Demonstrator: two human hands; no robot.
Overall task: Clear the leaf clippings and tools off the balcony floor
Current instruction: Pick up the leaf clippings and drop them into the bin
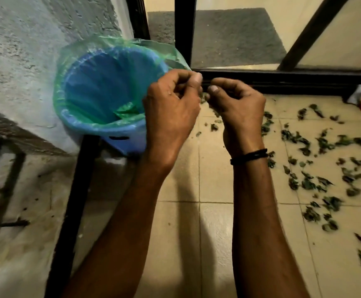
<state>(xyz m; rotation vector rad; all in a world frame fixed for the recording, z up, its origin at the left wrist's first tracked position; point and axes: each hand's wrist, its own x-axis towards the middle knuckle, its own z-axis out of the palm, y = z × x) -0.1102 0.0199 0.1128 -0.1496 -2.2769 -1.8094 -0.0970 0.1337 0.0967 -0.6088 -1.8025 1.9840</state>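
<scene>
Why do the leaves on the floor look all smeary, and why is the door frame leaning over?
Head view: the leaf clippings on the right are smeared by motion blur; the wide-angle lens slants the black door frame; dim, warm light casts soft arm shadows on the tiles.

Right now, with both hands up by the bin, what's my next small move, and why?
Probably reach the right hand to the nearest leaf clippings and carry them to the blue bin: it stands open and lined, while clippings lie scattered over the tiles.
</scene>
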